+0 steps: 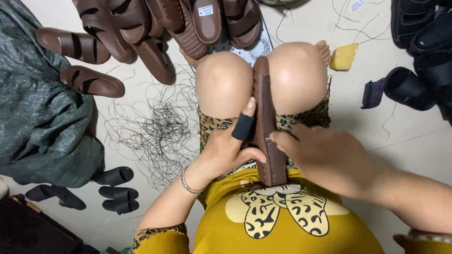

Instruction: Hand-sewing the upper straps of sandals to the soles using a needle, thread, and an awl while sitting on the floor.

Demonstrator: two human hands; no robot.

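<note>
Both hands [278, 148] grip one brown sandal [264, 122] edge-up, toe pointing away between knees.

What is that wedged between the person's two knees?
In the head view, a brown sandal stands on edge between the knees, held by the left hand and right hand.

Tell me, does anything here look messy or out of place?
Yes. A tangle of loose black thread sprawls over the floor beside the left hand, with stray strands elsewhere. Brown sandals lie heaped askew. The held sandal, under the right hand, looks intact.
</note>
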